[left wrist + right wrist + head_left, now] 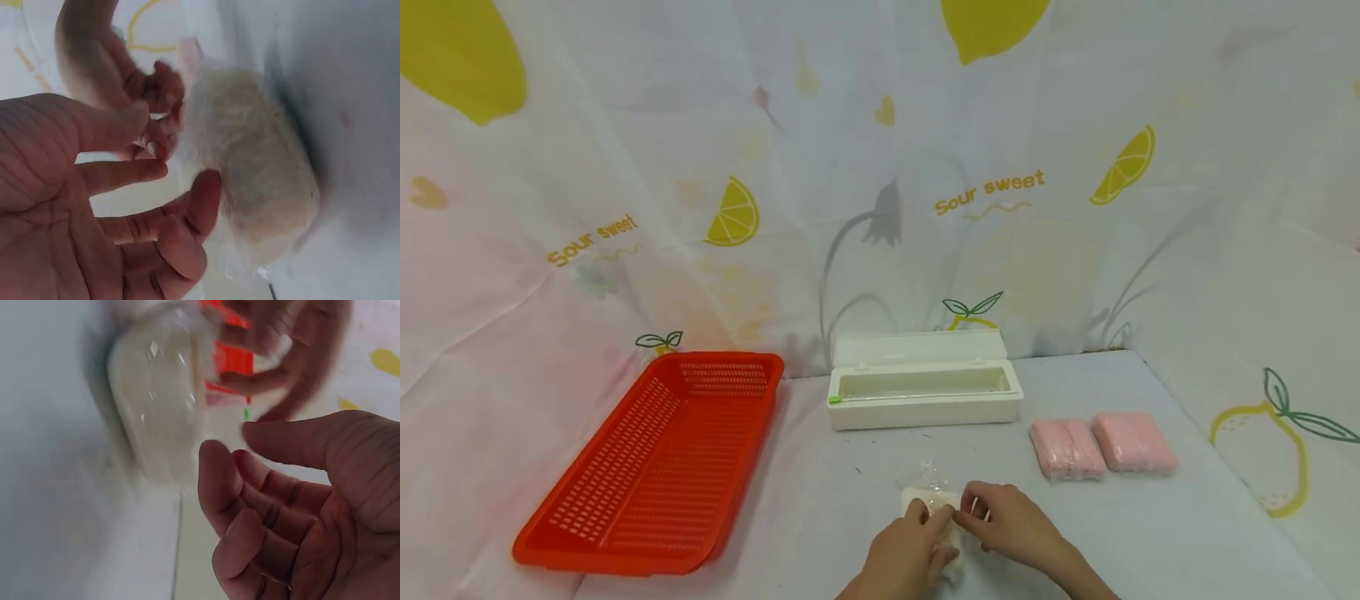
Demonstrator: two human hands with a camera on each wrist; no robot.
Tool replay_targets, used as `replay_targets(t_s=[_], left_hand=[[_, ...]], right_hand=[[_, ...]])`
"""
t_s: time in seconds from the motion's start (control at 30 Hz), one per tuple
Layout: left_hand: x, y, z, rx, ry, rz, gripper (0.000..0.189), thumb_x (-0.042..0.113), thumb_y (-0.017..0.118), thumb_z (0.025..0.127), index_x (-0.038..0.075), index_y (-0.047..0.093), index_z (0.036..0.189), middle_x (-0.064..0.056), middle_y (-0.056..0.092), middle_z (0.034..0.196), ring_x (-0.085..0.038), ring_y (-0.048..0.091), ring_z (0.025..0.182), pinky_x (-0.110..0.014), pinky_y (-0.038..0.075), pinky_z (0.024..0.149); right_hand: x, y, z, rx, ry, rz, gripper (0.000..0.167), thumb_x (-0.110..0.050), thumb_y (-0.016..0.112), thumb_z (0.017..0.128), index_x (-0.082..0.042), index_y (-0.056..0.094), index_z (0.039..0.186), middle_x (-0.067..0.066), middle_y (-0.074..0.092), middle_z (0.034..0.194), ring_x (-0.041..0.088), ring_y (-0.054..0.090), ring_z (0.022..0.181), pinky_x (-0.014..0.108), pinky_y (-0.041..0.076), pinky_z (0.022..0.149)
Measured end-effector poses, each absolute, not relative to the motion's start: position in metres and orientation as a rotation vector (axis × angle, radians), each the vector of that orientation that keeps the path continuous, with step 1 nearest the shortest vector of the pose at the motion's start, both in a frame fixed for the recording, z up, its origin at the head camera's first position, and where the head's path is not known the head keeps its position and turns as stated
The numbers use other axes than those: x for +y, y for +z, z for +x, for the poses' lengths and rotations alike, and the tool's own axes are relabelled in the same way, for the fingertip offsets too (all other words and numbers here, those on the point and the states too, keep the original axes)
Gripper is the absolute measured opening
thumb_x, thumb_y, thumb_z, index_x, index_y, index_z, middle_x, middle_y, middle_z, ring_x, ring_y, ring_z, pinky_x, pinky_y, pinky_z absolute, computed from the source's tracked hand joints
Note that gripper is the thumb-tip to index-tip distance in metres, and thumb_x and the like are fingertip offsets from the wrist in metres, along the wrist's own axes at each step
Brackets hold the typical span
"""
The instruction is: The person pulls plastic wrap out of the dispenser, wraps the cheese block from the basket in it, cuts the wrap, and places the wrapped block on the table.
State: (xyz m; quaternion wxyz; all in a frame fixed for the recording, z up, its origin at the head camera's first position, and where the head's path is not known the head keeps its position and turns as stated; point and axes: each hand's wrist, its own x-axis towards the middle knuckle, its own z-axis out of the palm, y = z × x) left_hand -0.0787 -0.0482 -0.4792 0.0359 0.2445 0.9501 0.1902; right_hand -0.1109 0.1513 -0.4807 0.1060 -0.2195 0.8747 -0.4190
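A cream-coloured block [929, 497] wrapped in clear plastic film lies on the white tabletop, close in front of the person. The left hand [912, 546] is over its left side; in the left wrist view a bent fingertip [206, 197] touches the film, with the thumb apart from it. At the block's right edge is the right hand [1009, 523], its fingers [219, 478] loosely bent and the thumb apart. Nothing shows between that thumb and the fingers. Loose film [928, 475] sticks out past the block's far end. Both hands partly cover the block in the head view.
A long white box [925, 412] with its lid raised stands at the back, a small green piece on its left corner. On the left is a red plastic basket [730, 533]. Two pink wrapped blocks [1067, 450] lie at the right. A lemon-print cloth [880, 167] hangs behind.
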Motion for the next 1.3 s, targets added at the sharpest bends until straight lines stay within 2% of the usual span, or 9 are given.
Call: replay_targets(t_s=[0.1,0.23,0.5,0.63,0.83,1.0,1.13,1.23,1.3], left_hand=[[-0.041,-0.484,-0.074,2.968,0.372,0.796,0.046,0.053,0.067,0.087,0.023,0.064,0.121,-0.002,0.050,0.095,-0.011,0.039,0.058,-0.024,0.037,0.046],[-0.039,-0.488,-0.072,3.029,0.162,0.827,0.042,0.060,0.071,0.079,0.027,0.067,0.104,-0.001,0.051,0.095,-0.013,0.038,0.060,-0.025,0.036,0.047],[-0.043,-0.486,-0.071,3.068,0.044,0.846,0.036,0.046,0.083,0.071,0.031,0.067,0.101,-0.001,0.053,0.106,-0.018,0.046,0.067,-0.028,0.039,0.052],[-0.047,-0.487,-0.071,3.106,0.032,0.922,0.031,0.035,0.083,0.072,0.032,0.067,0.098,0.000,0.055,0.110,-0.019,0.049,0.070,-0.027,0.039,0.052],[-0.057,-0.485,-0.075,3.153,0.034,1.063,0.032,0.019,0.084,0.065,0.031,0.070,0.092,-0.001,0.056,0.114,-0.018,0.051,0.074,-0.027,0.040,0.054],[-0.067,-0.490,-0.088,3.195,0.034,1.267,0.021,0.014,0.081,0.071,0.025,0.071,0.086,-0.003,0.057,0.119,-0.019,0.060,0.090,-0.025,0.046,0.057],[-0.076,-0.493,-0.102,3.175,0.046,1.384,0.020,0.015,0.081,0.072,0.022,0.069,0.087,-0.003,0.056,0.126,-0.018,0.061,0.106,-0.024,0.051,0.071],[-0.081,-0.492,-0.106,3.186,0.031,1.396,0.025,0.011,0.081,0.073,0.023,0.065,0.088,-0.003,0.054,0.127,-0.020,0.057,0.108,-0.028,0.051,0.075],[-0.082,-0.490,-0.105,3.189,0.019,1.378,0.032,0.008,0.082,0.072,0.023,0.062,0.092,-0.004,0.053,0.126,-0.022,0.054,0.106,-0.030,0.048,0.070]], right_hand=[[0.161,-0.472,-0.115,2.672,-1.187,-0.630,0.011,-0.021,0.068,0.094,-0.015,0.062,0.088,-0.007,0.063,0.071,0.003,0.055,0.051,0.024,0.043,0.046],[0.170,-0.465,-0.119,2.767,-1.165,-0.599,0.007,-0.019,0.067,0.094,-0.016,0.063,0.089,-0.005,0.065,0.074,0.001,0.054,0.054,0.024,0.044,0.047],[0.177,-0.463,-0.120,2.791,-1.185,-0.549,0.009,-0.021,0.069,0.093,-0.016,0.063,0.089,-0.004,0.066,0.074,0.001,0.054,0.054,0.024,0.043,0.048],[0.178,-0.465,-0.119,2.785,-1.189,-0.559,0.009,-0.022,0.069,0.093,-0.016,0.063,0.088,-0.004,0.065,0.073,0.001,0.054,0.053,0.024,0.043,0.047],[0.179,-0.464,-0.120,2.772,-1.180,-0.500,0.010,-0.022,0.069,0.093,-0.015,0.064,0.089,-0.003,0.065,0.075,0.003,0.055,0.056,0.025,0.044,0.049],[0.182,-0.463,-0.120,2.761,-1.181,-0.465,0.010,-0.022,0.069,0.093,-0.014,0.064,0.091,-0.003,0.064,0.076,0.004,0.055,0.056,0.026,0.045,0.049],[0.183,-0.464,-0.120,2.747,-1.192,-0.469,0.010,-0.022,0.069,0.093,-0.014,0.064,0.090,-0.003,0.064,0.075,0.005,0.055,0.056,0.026,0.045,0.049],[0.183,-0.465,-0.119,2.734,-1.199,-0.472,0.010,-0.021,0.069,0.093,-0.013,0.064,0.090,-0.002,0.065,0.075,0.005,0.056,0.056,0.026,0.045,0.049],[0.183,-0.465,-0.119,2.728,-1.203,-0.472,0.009,-0.020,0.069,0.093,-0.013,0.064,0.090,-0.002,0.065,0.076,0.004,0.056,0.056,0.026,0.045,0.049]])
